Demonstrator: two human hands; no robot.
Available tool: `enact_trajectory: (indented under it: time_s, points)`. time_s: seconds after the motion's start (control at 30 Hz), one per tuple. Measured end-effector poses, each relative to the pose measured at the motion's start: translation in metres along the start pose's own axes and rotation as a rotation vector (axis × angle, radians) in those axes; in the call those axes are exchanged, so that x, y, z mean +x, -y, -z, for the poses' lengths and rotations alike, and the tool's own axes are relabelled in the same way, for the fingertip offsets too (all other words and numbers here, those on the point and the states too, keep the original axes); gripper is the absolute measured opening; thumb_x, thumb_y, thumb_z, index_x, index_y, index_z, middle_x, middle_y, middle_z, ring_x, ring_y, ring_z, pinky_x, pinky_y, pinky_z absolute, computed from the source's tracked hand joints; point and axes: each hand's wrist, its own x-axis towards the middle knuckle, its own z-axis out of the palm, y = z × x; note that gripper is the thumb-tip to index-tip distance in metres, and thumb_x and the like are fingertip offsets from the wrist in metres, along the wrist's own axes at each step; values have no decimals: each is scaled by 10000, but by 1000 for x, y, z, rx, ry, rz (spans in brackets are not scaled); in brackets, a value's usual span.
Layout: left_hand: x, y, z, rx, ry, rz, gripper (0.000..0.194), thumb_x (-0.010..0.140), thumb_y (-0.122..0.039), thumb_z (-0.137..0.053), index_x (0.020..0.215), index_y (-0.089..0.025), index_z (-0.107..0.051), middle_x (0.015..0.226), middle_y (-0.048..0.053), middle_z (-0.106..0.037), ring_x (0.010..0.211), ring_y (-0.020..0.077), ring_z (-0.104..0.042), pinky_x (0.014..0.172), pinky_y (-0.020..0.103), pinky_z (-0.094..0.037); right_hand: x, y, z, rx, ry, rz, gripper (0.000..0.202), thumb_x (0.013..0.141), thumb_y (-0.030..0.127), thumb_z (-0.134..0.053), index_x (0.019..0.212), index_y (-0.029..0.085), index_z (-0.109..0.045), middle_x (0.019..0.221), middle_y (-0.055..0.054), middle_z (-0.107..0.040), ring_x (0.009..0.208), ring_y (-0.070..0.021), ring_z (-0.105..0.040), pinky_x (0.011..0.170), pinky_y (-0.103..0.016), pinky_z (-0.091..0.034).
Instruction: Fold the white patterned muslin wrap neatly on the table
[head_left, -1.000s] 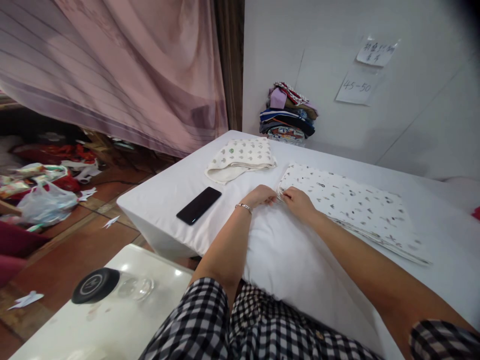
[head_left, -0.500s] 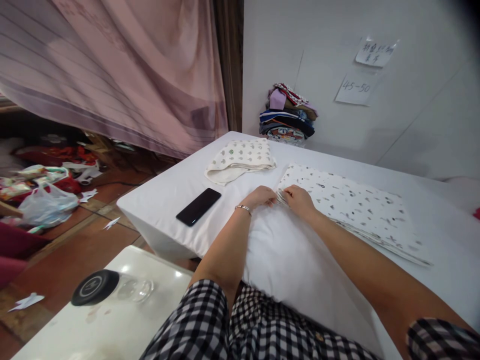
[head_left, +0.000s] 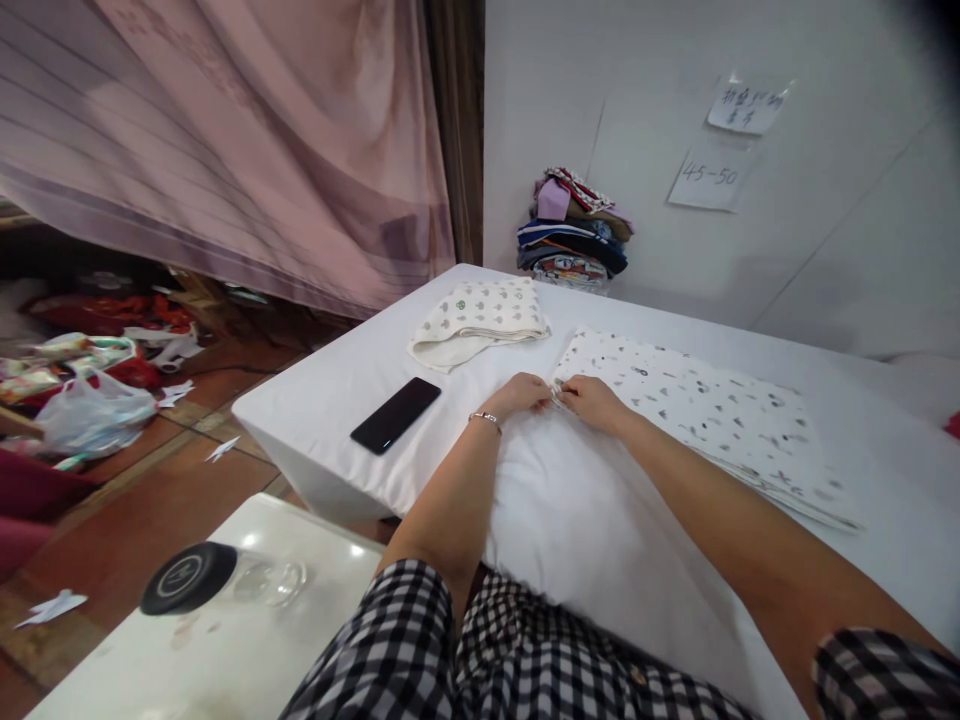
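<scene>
A folded white cloth with a small grey print (head_left: 697, 400) lies on the white-covered table, its layered edge toward me. My left hand (head_left: 525, 393) is closed at the cloth's near left corner, fingertips pressed together on it. Right beside it, my right hand (head_left: 589, 400) pinches the same corner between thumb and fingers. The fingertips partly hide the bunched layers between them. Farther back, to the left, sits a second folded cream cloth with grey motifs (head_left: 487, 315), one flap opening toward me.
A black phone (head_left: 396, 415) lies left of my hands. Folded clothes (head_left: 574, 235) are stacked against the wall. At lower left, a white side table (head_left: 300, 650) holds a black round lid (head_left: 187, 578) and a clear glass (head_left: 271, 582). A pink curtain (head_left: 300, 150) hangs at left.
My right hand has shifted slightly left along the cloth's corner, toward my left hand. The left hand and the cloths look almost unchanged.
</scene>
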Motion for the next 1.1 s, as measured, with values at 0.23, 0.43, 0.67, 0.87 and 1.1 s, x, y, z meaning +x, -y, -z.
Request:
enact_trajectory:
  time_s: [0.23,0.43,0.67,0.87,1.1]
  points:
    - [-2,-6,1,15,-33,55,204,738,-133,-552,535,-146,-563,575,24,-603,513,96,-535,514,206,-406,-4,-2,2,-25,-92,48,253,914,236,-442,688,185,-544,797,-44,-602,746,-155,-535,663,-260,-346]
    - [-2,-9,-1,20,-63,104,217,699,-118,-554,485,-150,-541,486,19,-533,496,105,-504,491,218,-355,-14,10,8,-221,-33,129,224,924,245,-420,735,186,-525,875,-72,-604,791,-169,-531,611,-271,-298]
    - [-3,-10,2,-31,-78,55,191,769,-213,-576,588,-156,-557,637,10,-609,542,84,-536,491,196,-346,-10,9,8,-118,-131,41,201,879,303,-477,710,198,-454,817,-41,-567,727,-156,-481,601,-269,-282]
    - [4,0,9,96,-215,79,187,798,-265,-604,646,-158,-580,620,-2,-608,495,80,-499,544,216,-392,-7,-3,1,116,-238,-109,242,846,343,-473,655,203,-423,677,-1,-512,647,-147,-441,589,-272,-280]
    - [7,3,-2,409,-266,42,282,705,-409,-706,591,-184,-579,632,34,-629,690,177,-588,618,256,-402,-7,-6,-4,99,-312,-76,209,842,360,-457,702,205,-463,748,-15,-541,674,-153,-457,606,-273,-307]
